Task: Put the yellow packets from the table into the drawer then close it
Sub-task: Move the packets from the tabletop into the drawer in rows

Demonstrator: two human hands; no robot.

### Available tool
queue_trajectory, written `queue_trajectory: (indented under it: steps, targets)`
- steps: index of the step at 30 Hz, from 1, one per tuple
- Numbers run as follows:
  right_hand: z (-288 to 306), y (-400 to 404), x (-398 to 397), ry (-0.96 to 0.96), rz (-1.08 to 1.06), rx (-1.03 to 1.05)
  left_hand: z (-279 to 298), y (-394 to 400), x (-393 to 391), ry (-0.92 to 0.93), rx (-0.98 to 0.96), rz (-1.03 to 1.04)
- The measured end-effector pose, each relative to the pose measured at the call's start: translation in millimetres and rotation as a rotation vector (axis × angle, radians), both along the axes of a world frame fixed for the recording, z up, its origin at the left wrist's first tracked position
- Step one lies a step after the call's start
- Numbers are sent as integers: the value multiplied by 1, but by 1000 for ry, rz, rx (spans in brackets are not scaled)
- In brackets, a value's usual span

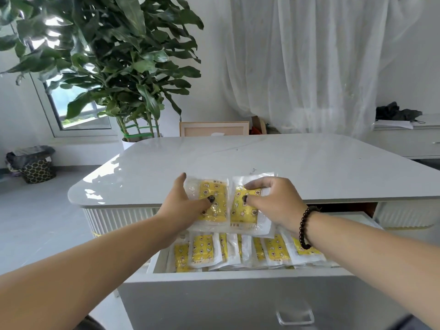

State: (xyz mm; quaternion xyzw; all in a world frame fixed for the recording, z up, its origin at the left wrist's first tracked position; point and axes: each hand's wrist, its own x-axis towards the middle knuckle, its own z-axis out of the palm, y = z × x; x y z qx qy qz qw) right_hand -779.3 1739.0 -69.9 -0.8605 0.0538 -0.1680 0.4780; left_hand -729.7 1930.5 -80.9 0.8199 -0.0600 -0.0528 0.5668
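Left hand (183,206) grip on left packet (213,206), right hand (273,203) on right packet (245,210)

Yellow packets (228,204) (small star print, clear wrappers) above white drawer (238,298).

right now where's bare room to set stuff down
Free: the tabletop beyond the two held packets, and either side of the hands. Crowded: the open drawer, packed with yellow packets.

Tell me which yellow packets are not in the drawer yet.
The two packets in the hands: left packet under the left hand, right packet under the right hand, at the table edge. All others lie inside the drawer.
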Motion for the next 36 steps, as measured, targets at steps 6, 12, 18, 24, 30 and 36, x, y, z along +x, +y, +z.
queue_trajectory:
  steps: [6,12,18,24,30,36]
  targets:
    - [7,-6,-2,-300,26,102,-2,1,-3,117,129,-126]
    - [0,5,-4,-283,113,95,-10,-22,-24,281,40,-280]
    - [-11,10,-2,-191,191,19,-16,-26,-22,294,-49,-173]
    - [-24,6,2,-66,203,28,-22,-23,-19,245,25,-198]
    - [-25,-23,6,-1,53,148,-25,-22,-22,171,113,-257]
    - [-7,-80,25,46,-234,232,-24,-18,-9,26,153,-203]
